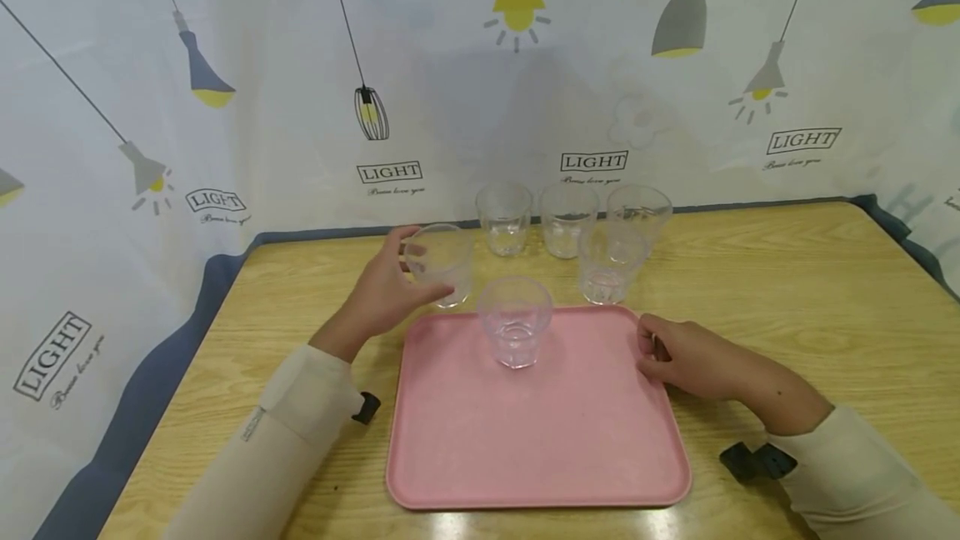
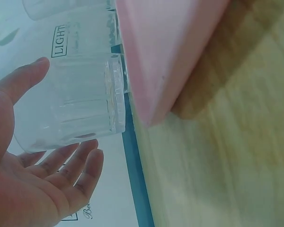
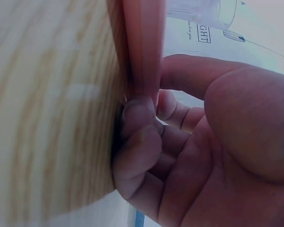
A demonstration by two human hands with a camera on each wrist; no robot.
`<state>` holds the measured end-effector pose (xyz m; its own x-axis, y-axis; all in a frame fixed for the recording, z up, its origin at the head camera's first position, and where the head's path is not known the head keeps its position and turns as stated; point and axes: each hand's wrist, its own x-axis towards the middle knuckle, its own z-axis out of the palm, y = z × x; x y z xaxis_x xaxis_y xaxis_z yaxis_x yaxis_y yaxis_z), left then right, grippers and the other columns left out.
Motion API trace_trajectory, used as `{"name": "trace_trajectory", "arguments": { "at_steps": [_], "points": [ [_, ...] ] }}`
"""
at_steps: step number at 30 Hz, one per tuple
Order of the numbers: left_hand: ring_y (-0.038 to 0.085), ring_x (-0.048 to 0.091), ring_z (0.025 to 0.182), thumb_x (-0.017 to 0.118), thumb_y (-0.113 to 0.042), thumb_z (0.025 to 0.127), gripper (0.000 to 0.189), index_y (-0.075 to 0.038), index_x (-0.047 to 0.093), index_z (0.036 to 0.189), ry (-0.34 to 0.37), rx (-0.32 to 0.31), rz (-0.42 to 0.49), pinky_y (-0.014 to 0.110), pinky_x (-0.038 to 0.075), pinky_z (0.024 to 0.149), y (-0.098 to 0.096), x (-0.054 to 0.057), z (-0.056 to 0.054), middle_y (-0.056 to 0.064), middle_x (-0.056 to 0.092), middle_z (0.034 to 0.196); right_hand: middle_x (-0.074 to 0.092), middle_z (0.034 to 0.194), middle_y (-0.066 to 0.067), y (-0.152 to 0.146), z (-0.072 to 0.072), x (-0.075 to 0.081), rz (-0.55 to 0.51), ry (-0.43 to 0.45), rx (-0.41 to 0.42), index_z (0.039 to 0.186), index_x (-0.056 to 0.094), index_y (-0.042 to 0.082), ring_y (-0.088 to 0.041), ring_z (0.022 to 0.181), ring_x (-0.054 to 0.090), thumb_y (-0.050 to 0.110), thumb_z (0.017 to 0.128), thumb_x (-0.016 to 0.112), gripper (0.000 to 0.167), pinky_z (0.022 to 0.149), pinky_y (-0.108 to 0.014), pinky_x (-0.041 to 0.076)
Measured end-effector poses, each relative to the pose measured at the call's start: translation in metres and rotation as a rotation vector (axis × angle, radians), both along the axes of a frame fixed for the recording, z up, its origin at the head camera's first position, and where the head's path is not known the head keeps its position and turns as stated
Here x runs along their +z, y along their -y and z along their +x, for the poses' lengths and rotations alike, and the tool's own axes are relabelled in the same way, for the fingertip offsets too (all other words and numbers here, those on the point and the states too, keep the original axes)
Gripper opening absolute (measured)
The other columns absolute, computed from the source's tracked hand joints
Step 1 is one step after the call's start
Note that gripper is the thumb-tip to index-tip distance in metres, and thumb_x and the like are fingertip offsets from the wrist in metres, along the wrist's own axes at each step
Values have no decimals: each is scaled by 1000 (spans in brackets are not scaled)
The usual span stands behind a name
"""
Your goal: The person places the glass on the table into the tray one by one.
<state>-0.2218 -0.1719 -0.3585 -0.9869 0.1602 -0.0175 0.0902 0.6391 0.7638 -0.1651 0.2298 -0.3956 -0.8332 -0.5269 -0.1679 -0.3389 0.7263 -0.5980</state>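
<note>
My left hand (image 1: 390, 286) is spread around a clear cup (image 1: 438, 261) standing just past the back left corner of the pink tray (image 1: 540, 440). In the left wrist view its thumb and fairly straight fingers (image 2: 87, 165) lie on either side of that cup (image 2: 80, 101); firm contact cannot be made out. My right hand (image 1: 693, 357) grips the tray's right edge near the back corner. The right wrist view has the thumb on one face of the tray rim (image 3: 144, 47) and curled fingers (image 3: 139, 146) at the other. Another clear cup (image 1: 516, 319) stands upright at the tray's back edge.
Behind the tray stands a clear cup (image 1: 611, 269), with more clear cups (image 1: 504, 219) in a row at the back of the wooden table (image 1: 787, 273). A white curtain (image 1: 450, 65) printed with lamps hangs along the back and left.
</note>
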Motion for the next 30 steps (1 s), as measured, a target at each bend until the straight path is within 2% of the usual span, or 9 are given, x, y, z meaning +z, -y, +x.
{"name": "trace_trajectory", "arguments": {
  "at_steps": [9, 17, 30],
  "points": [
    [28, 56, 121, 87, -36, 77, 101, -21, 25, 154, -8, -8, 5, 46, 52, 98, 9, 3, 19, 6, 51, 144, 49, 72, 2, 0, 0, 1, 5, 8, -1, 92, 47, 11, -8, 62, 44, 16, 96, 65, 19, 54, -23, 38],
    [30, 56, 123, 88, -36, 75, 99, -22, 28, 153, 8, -9, 18, 47, 52, 99, 9, 3, 40, 6, 53, 143, 48, 73, 2, 1, 1, 2, 3, 13, -3, 93, 47, 11, -8, 62, 44, 16, 96, 65, 20, 54, -23, 38],
    [30, 58, 116, 89, -35, 74, 99, -20, 30, 152, -7, -80, -5, 49, 52, 98, 8, 3, 67, 8, 54, 140, 49, 72, 2, 1, 0, 1, -2, 2, -2, 92, 47, 11, -7, 62, 44, 15, 96, 65, 19, 54, -23, 38]
  ]
}}
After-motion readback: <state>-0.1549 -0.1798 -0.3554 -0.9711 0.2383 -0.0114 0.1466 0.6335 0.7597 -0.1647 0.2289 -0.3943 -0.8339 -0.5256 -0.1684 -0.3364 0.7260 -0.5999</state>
